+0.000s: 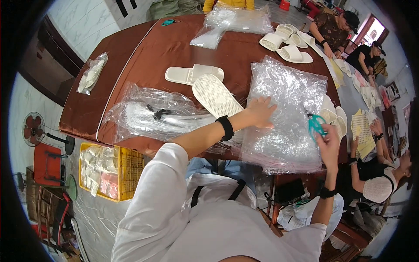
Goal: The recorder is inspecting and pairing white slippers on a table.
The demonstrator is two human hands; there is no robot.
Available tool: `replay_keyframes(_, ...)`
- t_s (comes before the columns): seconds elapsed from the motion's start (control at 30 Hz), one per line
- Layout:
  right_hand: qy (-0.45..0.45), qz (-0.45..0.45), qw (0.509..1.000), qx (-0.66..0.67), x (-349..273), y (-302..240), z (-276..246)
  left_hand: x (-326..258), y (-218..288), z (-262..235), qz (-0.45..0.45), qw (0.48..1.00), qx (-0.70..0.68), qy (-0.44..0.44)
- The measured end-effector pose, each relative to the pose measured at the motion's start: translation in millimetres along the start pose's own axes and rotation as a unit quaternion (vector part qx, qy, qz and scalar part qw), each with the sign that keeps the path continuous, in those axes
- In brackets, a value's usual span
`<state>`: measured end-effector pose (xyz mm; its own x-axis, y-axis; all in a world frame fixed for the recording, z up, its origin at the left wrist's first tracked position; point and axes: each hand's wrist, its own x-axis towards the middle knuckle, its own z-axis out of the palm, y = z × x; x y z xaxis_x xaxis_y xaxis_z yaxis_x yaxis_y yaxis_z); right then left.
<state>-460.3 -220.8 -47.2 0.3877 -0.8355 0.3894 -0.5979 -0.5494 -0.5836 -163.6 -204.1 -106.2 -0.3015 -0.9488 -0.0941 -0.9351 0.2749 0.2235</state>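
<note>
A stack of clear plastic bags point(286, 83) lies on the brown-covered table point(131, 56), reaching its near edge. My left hand point(262, 112) rests on the bags' left side, fingers spread and holding nothing. At the right side of the stack, my right hand point(328, 142) grips a pair of teal-handled scissors point(315, 124), its blades over the bags. Left of the bags lies a cream slipper point(217, 95), sole up. It overlaps another cream slipper point(179, 74) beyond it. My left forearm passes over a long bundle in clear plastic point(139, 118) with a black tie.
More slippers point(291, 53) lie at the far right, others point(340, 120) beside the bags. A bagged pair point(92, 74) lies at left; loose plastic bags point(238, 19) are at the far edge. A yellow crate point(131, 172) stands on the floor. Co-workers point(334, 32) sit along the right.
</note>
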Motion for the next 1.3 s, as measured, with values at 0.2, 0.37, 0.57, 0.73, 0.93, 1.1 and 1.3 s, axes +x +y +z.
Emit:
replay_keyframes(0.2,-0.101,0.021,0.991,-0.086,-5.8,42.2,42.4,-46.7,-0.6,-34.5,0.064,0.996,-0.046,0.042)
replay_keyframes(0.37,-0.077,0.001,0.99,-0.116,-11.3,10.4,34.1,-131.6,-39.5,-62.5,0.059,0.996,-0.052,0.032)
replay_keyframes(0.57,-0.103,-0.011,0.995,0.004,-21.8,-74.7,37.6,-158.8,-70.4,-32.7,-0.018,0.995,0.028,0.095)
replay_keyframes(0.73,-0.132,-0.048,0.988,0.06,-26.2,-123.7,63.8,-148.7,-78.8,-25.7,0.057,0.965,0.08,0.242)
replay_keyframes(0.93,-0.179,-0.083,0.975,0.101,-26.3,-150.4,86.1,-134.5,-90.5,-47.8,0.062,0.936,0.126,0.324)
replay_keyframes(1.1,-0.172,-0.098,0.975,0.103,-16.9,-163.9,88.1,-150.1,-99.1,-120.6,-0.089,0.921,0.027,0.378)
replay_keyframes(1.3,-0.175,-0.156,0.968,0.09,-4.5,-188.0,80.5,-195.7,-178.2,-126.3,-0.242,0.835,-0.269,0.415)
